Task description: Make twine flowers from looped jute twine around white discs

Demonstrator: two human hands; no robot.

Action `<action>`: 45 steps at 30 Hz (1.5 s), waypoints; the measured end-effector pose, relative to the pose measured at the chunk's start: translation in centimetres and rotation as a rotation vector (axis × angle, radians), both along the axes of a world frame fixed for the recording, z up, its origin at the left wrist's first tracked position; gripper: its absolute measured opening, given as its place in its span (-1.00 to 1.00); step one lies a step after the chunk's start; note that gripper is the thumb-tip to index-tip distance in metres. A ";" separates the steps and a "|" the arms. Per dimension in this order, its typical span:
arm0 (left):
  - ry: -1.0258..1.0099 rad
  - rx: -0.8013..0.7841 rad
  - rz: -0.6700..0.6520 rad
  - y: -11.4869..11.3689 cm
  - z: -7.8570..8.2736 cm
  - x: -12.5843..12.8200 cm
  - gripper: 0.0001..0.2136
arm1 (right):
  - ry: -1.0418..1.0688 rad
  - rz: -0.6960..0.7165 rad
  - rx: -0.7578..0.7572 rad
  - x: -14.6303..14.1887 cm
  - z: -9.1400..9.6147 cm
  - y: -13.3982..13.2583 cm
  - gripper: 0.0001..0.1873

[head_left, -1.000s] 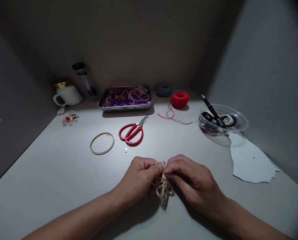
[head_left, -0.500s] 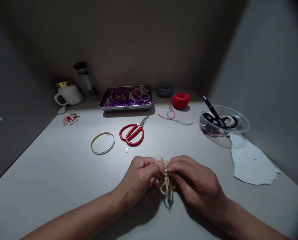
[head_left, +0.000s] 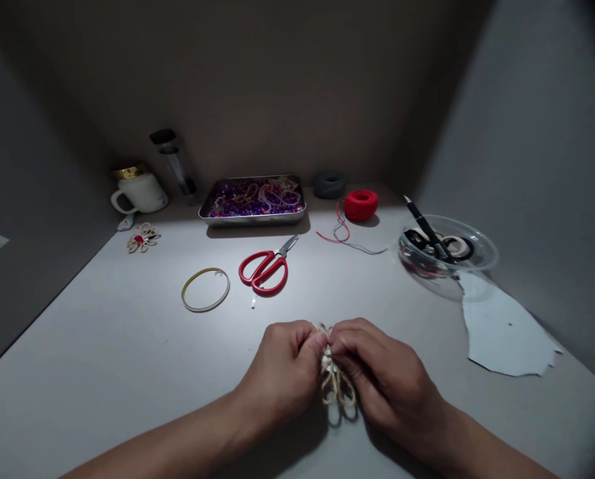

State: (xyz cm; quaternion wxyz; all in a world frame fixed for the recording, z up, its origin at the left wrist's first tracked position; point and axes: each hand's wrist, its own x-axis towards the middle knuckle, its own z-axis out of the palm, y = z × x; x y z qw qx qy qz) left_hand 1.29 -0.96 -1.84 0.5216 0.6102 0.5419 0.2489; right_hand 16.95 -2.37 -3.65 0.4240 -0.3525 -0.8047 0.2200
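Observation:
Between my two hands is a flower of looped tan twine (head_left: 338, 386), with some petals hanging toward me and a whitish middle partly showing. My left hand (head_left: 290, 362) pinches its left side, thumb on top. My right hand (head_left: 382, 366) grips the upper right side with bent fingers, which cover much of the flower. Beyond the hands lie red-handled scissors (head_left: 270, 281), blades pointing away to the right. To their left rests a thin whitish hoop (head_left: 206, 309). A finished-looking twine flower with a red centre (head_left: 142, 238) lies at the far left.
At the back stand a white mug (head_left: 145, 194), a clear tube with a black cap (head_left: 178, 169), a metal tray of beads (head_left: 255, 221), a grey yarn ball (head_left: 329, 186) and a red yarn ball (head_left: 361, 205). Rightward are a clear bowl (head_left: 487, 256) holding a pen and torn white card (head_left: 507, 332).
The twine flower has turned between my fingers, so its lower loops now spread apart and more of the whitish middle shows. The view has shifted slightly; the table items stay put.

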 end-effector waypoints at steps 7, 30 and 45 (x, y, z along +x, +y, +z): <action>0.023 0.003 0.009 0.2 0.3 0.1 -0.71 | 0.037 0.005 -0.016 0.1 -0.1 0.0 -0.78; 0.090 0.027 0.029 0.2 0.5 0.0 -0.72 | -0.113 -0.051 0.117 1.1 1.2 0.3 -0.80; 0.085 0.059 0.032 0.1 0.2 -0.3 -0.71 | -0.169 -0.080 0.172 1.2 1.2 0.2 -0.81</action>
